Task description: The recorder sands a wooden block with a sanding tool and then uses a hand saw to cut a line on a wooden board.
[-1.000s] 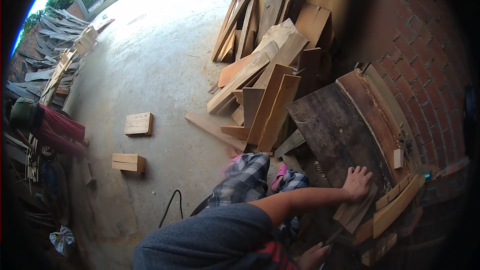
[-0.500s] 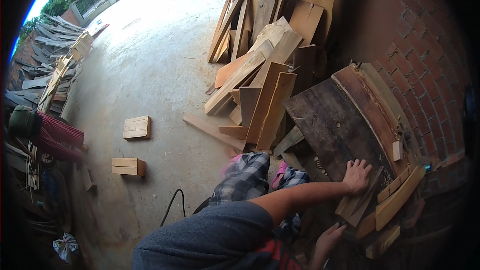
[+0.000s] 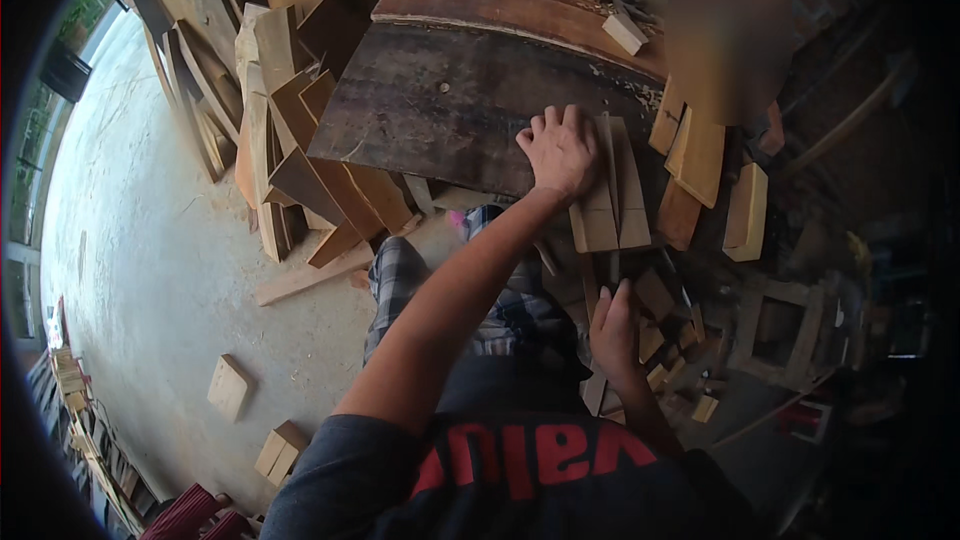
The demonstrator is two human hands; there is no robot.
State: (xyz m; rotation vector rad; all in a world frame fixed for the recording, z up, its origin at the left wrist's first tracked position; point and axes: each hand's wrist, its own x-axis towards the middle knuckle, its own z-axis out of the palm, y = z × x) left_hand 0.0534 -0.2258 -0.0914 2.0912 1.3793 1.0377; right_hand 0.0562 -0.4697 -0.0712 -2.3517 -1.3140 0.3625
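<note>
My left hand (image 3: 565, 155) is pressed down on a dark wooden workbench (image 3: 440, 90), its fingers bent but apart. The side of the hand touches a pale wooden board (image 3: 595, 225) lying at the bench's near edge. A second narrow board (image 3: 630, 190) lies alongside, with a slim gap between the two. In that gap runs a long thin grey strip (image 3: 614, 265), perhaps a blade; its exact kind cannot be made out. Below the bench edge, my right hand (image 3: 615, 330) is closed around the strip's near end, thumb up.
Leaning boards (image 3: 270, 110) crowd the left of the bench. Yellowish offcuts (image 3: 700, 155) and a small pale block (image 3: 625, 34) lie at its right and far side. A wooden frame (image 3: 780, 330) stands lower right. Two wooden blocks (image 3: 230, 388) rest on the concrete floor (image 3: 140, 230).
The view has turned right, so the bench now sits near the middle. My right hand, lower before, now shows at the strip's end. My left hand stays pressed by the board.
</note>
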